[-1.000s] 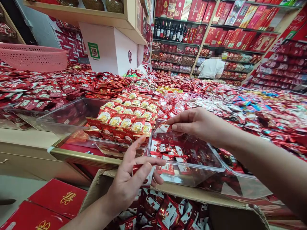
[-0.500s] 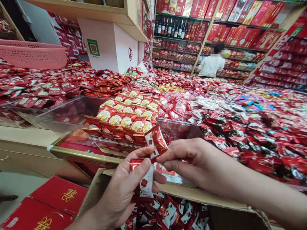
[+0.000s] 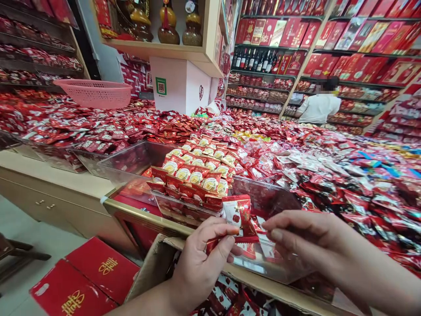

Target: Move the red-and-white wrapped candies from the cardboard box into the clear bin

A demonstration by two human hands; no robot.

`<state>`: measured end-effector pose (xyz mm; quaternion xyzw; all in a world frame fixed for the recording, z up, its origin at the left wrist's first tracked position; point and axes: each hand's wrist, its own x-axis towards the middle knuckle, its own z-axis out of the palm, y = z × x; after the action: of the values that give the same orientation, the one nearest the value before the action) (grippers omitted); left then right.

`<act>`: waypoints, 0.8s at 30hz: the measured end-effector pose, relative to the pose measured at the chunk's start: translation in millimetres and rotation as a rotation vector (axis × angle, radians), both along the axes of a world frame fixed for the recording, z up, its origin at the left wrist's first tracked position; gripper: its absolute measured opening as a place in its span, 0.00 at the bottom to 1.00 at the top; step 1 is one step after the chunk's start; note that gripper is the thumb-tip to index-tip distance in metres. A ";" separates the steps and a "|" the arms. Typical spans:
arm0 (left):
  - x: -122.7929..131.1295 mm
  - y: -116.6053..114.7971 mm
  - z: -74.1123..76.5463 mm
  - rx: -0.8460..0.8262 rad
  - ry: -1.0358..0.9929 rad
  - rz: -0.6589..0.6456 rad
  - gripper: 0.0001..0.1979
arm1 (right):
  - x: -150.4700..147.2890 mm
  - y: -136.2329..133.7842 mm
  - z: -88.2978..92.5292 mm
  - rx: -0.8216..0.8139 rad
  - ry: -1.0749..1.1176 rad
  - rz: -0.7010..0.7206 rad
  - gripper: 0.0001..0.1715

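One candy packet point(image 3: 239, 214), left hand point(image 3: 200, 263) pinching

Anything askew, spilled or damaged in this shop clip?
Nothing looks spilled or damaged; the red-and-white wrapped sweet held up looks intact. Only oddity: the pink plastic mesh basket perched on the heaped red sweet packets, far left.

I see bright, even shop light with barely any shadow; glare streaks the clear tray point(image 3: 279, 197), and the frame edges bend and soften.
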<state>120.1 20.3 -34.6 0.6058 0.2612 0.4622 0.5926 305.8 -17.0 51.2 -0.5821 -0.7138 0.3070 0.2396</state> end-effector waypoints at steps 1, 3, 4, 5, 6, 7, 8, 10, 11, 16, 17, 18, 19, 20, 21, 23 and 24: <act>-0.2 1.1 -0.1 -0.006 0.003 0.004 0.08 | 3.3 4.0 2.5 0.027 -0.019 -0.038 0.14; -0.3 3.9 -0.4 -0.015 0.016 0.014 0.08 | 9.0 14.9 7.4 0.105 -0.121 -0.115 0.14; -0.3 5.3 -0.7 -0.021 0.023 0.019 0.08 | 11.5 21.4 9.7 0.154 -0.205 -0.157 0.14; -0.3 6.6 -1.2 -0.027 0.030 0.024 0.08 | 13.8 28.3 11.9 0.192 -0.296 -0.196 0.14; -0.3 7.8 -1.7 -0.036 0.038 0.029 0.08 | 15.9 35.2 14.0 0.215 -0.381 -0.227 0.13; -0.4 8.7 -2.2 -0.044 0.044 0.031 0.08 | 17.8 41.8 15.9 0.220 -0.445 -0.244 0.13; -0.6 9.5 -2.6 -0.053 0.046 0.032 0.08 | 19.2 47.5 17.7 0.205 -0.475 -0.239 0.13; -1.7 10.6 -2.9 -0.064 0.042 0.031 0.08 | 19.7 55.5 20.2 0.131 -0.403 -0.173 0.13; -2.6 11.1 -2.8 -0.063 0.041 0.032 0.08 | 18.2 57.5 20.9 0.087 -0.306 -0.121 0.14; -6.7 13.2 -0.4 -0.007 0.029 0.044 0.07 | -5.9 55.9 15.9 -0.078 0.188 0.102 0.17; -7.0 13.1 0.6 -0.007 0.021 0.032 0.06 | -11.7 55.0 14.0 -0.090 0.223 0.124 0.18; -7.0 12.6 1.9 -0.024 0.004 0.012 0.06 | -16.6 53.8 12.4 -0.093 0.244 0.135 0.18; -6.9 11.8 3.6 -0.069 -0.026 -0.016 0.05 | -20.2 51.9 11.3 -0.085 0.261 0.134 0.17; -6.8 10.9 5.8 -0.139 -0.073 -0.052 0.06 | -22.2 48.8 10.7 -0.065 0.279 0.115 0.16; -6.8 10.0 8.3 -0.225 -0.138 -0.092 0.07 | -22.5 44.0 10.2 -0.045 0.299 0.082 0.14; -7.0 8.9 13.8 -0.387 -0.294 -0.160 0.10 | -18.0 29.1 7.1 -0.015 0.297 0.011 0.13; -7.2 8.9 16.4 -0.442 -0.366 -0.182 0.12 | -13.8 19.6 2.7 -0.001 0.271 -0.022 0.12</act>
<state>112.9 29.1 -18.2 0.3898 0.1890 0.4407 0.7862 292.0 2.6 53.9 -0.5433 -0.6682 0.3808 0.3368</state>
